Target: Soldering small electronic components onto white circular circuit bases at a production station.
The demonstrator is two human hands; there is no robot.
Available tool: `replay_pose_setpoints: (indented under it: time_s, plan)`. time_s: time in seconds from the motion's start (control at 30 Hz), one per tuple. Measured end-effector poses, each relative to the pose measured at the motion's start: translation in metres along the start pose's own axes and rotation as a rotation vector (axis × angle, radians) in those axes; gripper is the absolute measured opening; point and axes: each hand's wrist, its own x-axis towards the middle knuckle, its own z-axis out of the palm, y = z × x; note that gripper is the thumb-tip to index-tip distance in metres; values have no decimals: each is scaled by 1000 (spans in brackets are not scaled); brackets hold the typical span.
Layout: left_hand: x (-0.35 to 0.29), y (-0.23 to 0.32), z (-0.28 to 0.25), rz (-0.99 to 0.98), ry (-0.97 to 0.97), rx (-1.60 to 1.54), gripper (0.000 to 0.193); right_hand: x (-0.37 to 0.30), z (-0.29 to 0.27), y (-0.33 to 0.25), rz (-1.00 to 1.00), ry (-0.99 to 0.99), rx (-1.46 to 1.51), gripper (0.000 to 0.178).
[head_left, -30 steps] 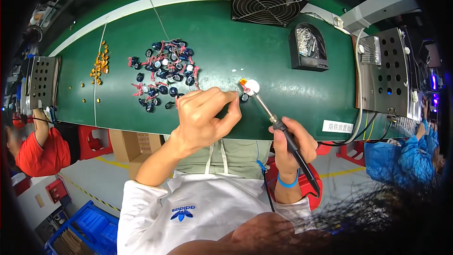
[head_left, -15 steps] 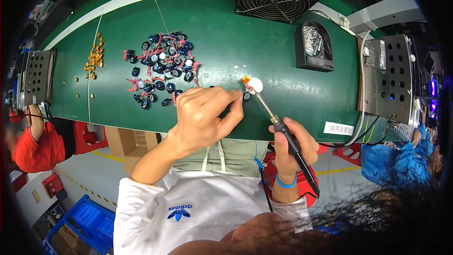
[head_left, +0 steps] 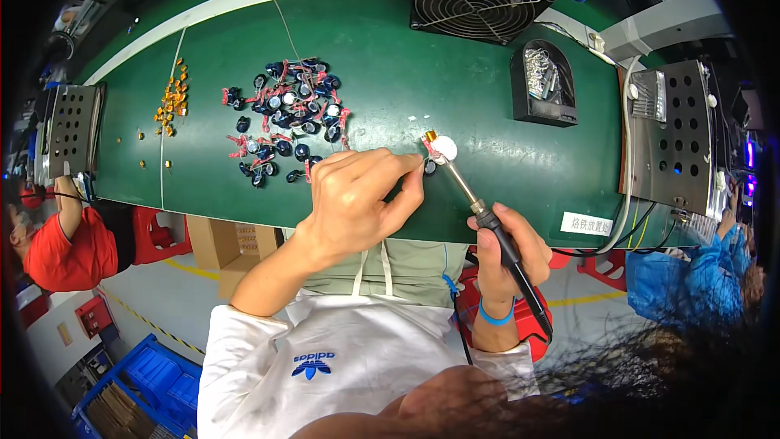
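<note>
My right hand [head_left: 512, 254] is closed round the black handle of a soldering iron [head_left: 502, 245]. The iron's metal shaft slants up and left, and its tip meets a small white round piece [head_left: 444, 147]. Against that piece lie a small orange-yellow component [head_left: 431, 136] and a bit of red wire. My left hand [head_left: 361, 199] pinches with thumb and forefinger just left of them; what sits between the fingertips is too small to make out. A dark round component [head_left: 430, 167] shows beside those fingertips.
Many dark round components with red leads [head_left: 284, 114] lie piled left of centre on the green bench [head_left: 390, 57]. Orange components [head_left: 172, 102] are scattered farther left. A black fan [head_left: 479, 2], a black bin of metal parts [head_left: 544, 106] and a perforated metal box [head_left: 678, 130] stand around the right.
The whole view has shifted slightly, moving the bench items a little right and down. Both hands keep nearly the same pose, and the iron stays at the white piece.
</note>
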Motion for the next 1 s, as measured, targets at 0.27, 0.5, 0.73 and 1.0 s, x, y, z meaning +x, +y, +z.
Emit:
replay_pose_setpoints:
  time_s: [0.27, 0.5, 0.73, 1.0]
  plan:
    - [51, -14, -48, 133, -40, 235, 29, -8, -2, 4, 26, 96, 53, 38]
    - [58, -21, -27, 29, -505, -266, 24, -9, -1, 4, 27, 104, 80, 36]
    - [50, -28, -17, -153, -452, -469, 17, -4, -3, 2, 29, 61, 41, 35]
    - [47, -30, -16, -128, -425, -506, 16, -1, 0, -1, 41, 32, 9, 32]
